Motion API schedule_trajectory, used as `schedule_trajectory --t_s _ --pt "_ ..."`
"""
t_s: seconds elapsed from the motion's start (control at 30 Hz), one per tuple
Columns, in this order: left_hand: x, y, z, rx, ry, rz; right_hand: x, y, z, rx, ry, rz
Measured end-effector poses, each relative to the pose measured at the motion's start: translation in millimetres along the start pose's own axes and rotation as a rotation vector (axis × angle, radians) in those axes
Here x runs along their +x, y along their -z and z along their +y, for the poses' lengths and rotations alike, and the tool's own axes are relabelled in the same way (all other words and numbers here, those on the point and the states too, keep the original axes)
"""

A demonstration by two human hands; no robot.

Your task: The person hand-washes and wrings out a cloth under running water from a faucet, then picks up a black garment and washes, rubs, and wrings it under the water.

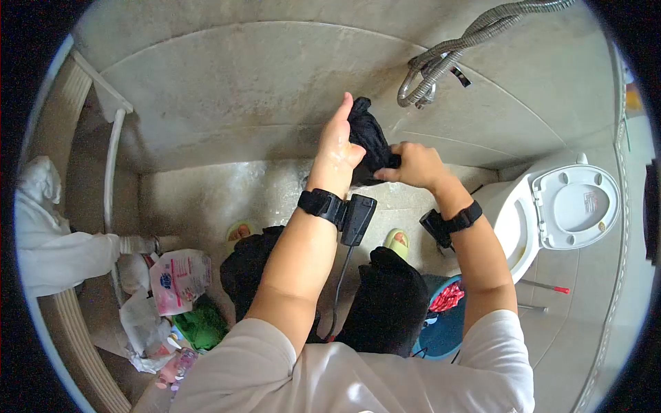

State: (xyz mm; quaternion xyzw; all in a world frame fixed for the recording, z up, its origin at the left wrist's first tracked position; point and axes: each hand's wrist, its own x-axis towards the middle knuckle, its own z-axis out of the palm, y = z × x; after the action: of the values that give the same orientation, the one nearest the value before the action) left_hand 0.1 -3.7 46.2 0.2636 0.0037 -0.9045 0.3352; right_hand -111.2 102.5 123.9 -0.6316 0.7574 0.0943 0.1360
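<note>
A bunched black cloth (372, 138) hangs in front of me near the wall; it looks wet. My right hand (416, 165) is closed on the cloth's lower right edge, thumb and fingers pinching it. My left hand (339, 141) is against the cloth's left side, with its fingers stretched upward and its thumb out to the right. Water glistens on the left palm and wrist. Part of the left fingers is hard to make out against the cloth. Each wrist wears a black strap with a box (359, 219) on it.
A coiled metal shower hose (475, 38) hangs on the wall. To the right stand a white toilet (513, 220) and a blue bucket (444, 337) holding a red-patterned cloth. Bags, a pink-white packet (180, 279) and bottles lie left. Green slippers (398, 241) stand on the wet floor.
</note>
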Motion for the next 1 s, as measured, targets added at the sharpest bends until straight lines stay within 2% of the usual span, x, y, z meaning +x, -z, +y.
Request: schedule_trajectory --t_s 0.03,0.07,0.1,0.13,0.17,0.23,0.27,0.3,0.33,0.43,0.47,0.5,0.57,0.6,0.67,0.7,0.77,0.8,0.83,0.9,0.93,0.97,1.0 --pt "-1 1 1 0.003 0.001 -0.003 3 -3 7 -0.02 0.01 0.012" --pt "-3 2 3 -0.015 -0.027 -0.111 9 -7 22 -0.02 0.008 0.018" --pt "-5 3 5 -0.034 -0.055 -0.219 14 -11 41 0.318 -0.056 0.052" --pt "-8 2 10 -0.035 -0.058 -0.224 15 -7 51 0.654 -0.118 0.085" --pt "-10 2 16 0.071 -0.108 -0.281 13 -7 60 0.948 -0.201 0.097" --pt "-17 -1 16 0.18 -0.158 -0.341 5 -2 52 1.454 -0.101 0.244" --pt "-21 -4 10 0.303 -0.206 -0.275 4 0 47 1.455 -0.099 0.251" --pt "-22 -8 4 0.423 -0.254 -0.208 3 4 41 1.655 -0.107 0.209" --pt "-20 -11 -4 0.377 -0.186 -0.267 4 5 36 1.852 -0.114 0.163" --pt "-25 -13 -45 0.476 -0.179 -0.35 14 -2 19 1.905 -0.143 0.09" --pt "-28 -11 -50 0.383 -0.095 -0.288 18 -2 13 1.821 -0.12 0.143" --pt "-34 -11 -51 0.291 -0.011 -0.224 24 -10 17 1.655 -0.25 0.233" --pt "-38 -6 -49 0.405 0.0 -0.275 32 -18 32 1.418 -0.308 0.258" --pt "-39 -4 -47 0.464 0.071 -0.23 31 -14 31 1.419 -0.302 0.256" --pt "-40 -3 -42 0.525 0.139 -0.184 24 -6 30 1.322 -0.115 0.349" --pt "-39 -3 -39 0.483 0.116 -0.051 21 -2 28 1.323 -0.113 0.35" --pt "-39 -2 -35 0.382 0.068 0.214 14 6 24 0.979 0.006 0.471" --pt "-12 16 -37 0.302 0.207 0.307 10 9 14 1.011 0.064 0.475" --pt "-7 20 -36 0.295 0.207 0.312 5 8 7 0.838 0.075 0.499" --pt "4 28 -37 0.096 0.219 -0.035 -3 0 0 1.154 0.058 0.337" --pt "15 36 -43 0.063 0.193 -0.087 -1 -10 -5 0.978 0.169 0.398" --pt "22 42 -55 0.022 0.089 -0.197 2 -19 -12 1.005 0.284 0.384" --pt "24 50 -57 -0.078 0.209 -0.297 8 -31 -19 0.928 0.339 0.445"
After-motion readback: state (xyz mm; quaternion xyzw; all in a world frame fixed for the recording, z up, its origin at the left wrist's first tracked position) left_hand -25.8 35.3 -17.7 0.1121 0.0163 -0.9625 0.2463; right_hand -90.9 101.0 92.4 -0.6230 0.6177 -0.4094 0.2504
